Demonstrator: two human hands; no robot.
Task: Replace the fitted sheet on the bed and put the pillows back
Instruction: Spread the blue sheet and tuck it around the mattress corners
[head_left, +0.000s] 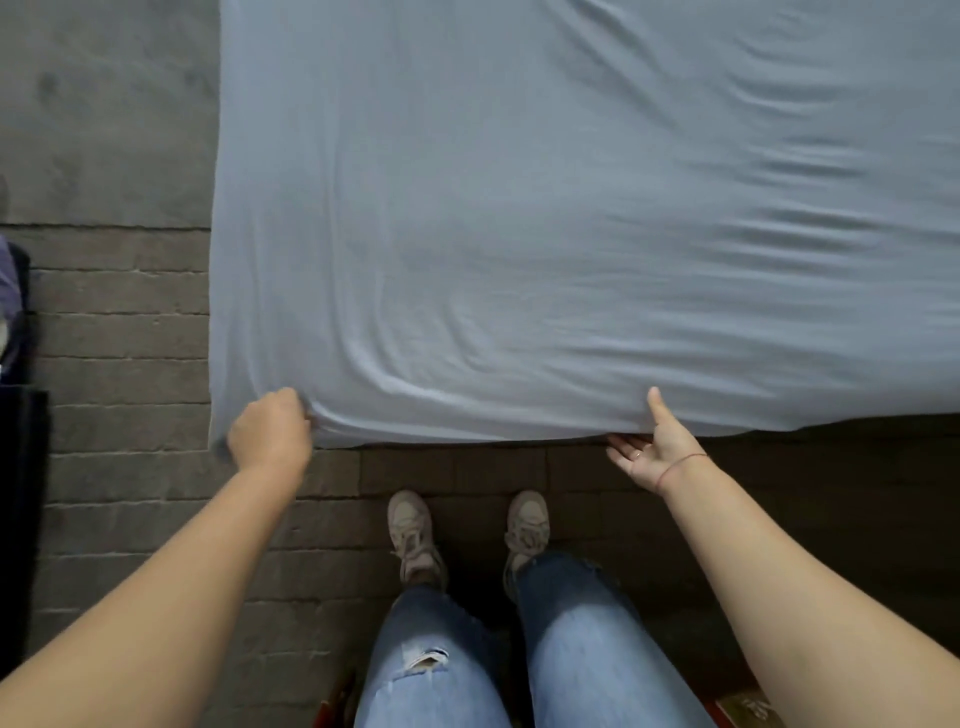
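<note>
A pale blue fitted sheet (545, 208) covers the bed and fills most of the view, with wrinkles at the right and along the near edge. My left hand (270, 431) is fisted on the sheet's near edge, close to the left corner. My right hand (654, 447) sits at the near edge further right. Its palm faces up, the thumb lies on top of the sheet and the fingers reach under the hem. No pillows are in view.
I stand at the bed's near edge on a grey brick-pattern floor (130, 467), my shoes (467, 530) just short of the bed. A grey rug (104, 104) lies left of the bed. Dark furniture (21, 493) stands at the far left edge.
</note>
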